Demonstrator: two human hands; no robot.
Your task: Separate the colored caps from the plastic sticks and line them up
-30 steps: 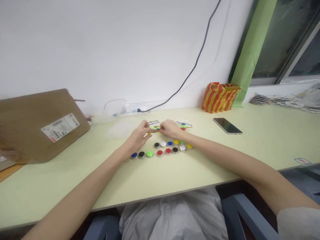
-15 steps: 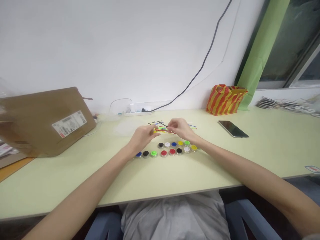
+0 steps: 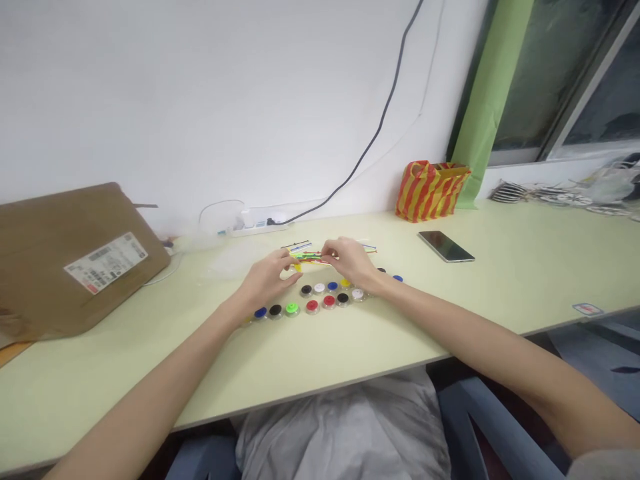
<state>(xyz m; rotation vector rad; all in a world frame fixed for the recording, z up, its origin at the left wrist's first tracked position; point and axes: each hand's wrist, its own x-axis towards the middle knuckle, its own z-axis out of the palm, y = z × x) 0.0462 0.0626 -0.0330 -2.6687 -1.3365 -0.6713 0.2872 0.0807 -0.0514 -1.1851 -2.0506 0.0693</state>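
A pile of thin coloured sticks (image 3: 311,257) lies on the pale table between my two hands. My left hand (image 3: 270,275) is at the pile's left end, thumb and fingers apart, with yellow pieces beside the fingertips. At the pile's right side, my right hand (image 3: 347,260) has its thumb and fingers pressed together; what they hold, if anything, is too small to tell. Nearer me are two rows of small round pots with coloured tops, among them a green one (image 3: 293,309), a red one (image 3: 329,301) and a black one (image 3: 275,311). My right wrist hides some pots.
A cardboard box (image 3: 65,260) stands at the left. Behind the sticks are a power strip (image 3: 260,223) and clear plastic (image 3: 233,260). A phone (image 3: 446,246) and a striped bag (image 3: 431,191) are at the right. The table's front edge (image 3: 310,395) runs before me.
The view has turned to the right. My left thumb and fingers have spread wider. The dark stick by my right fingertips no longer stands out above the pile.
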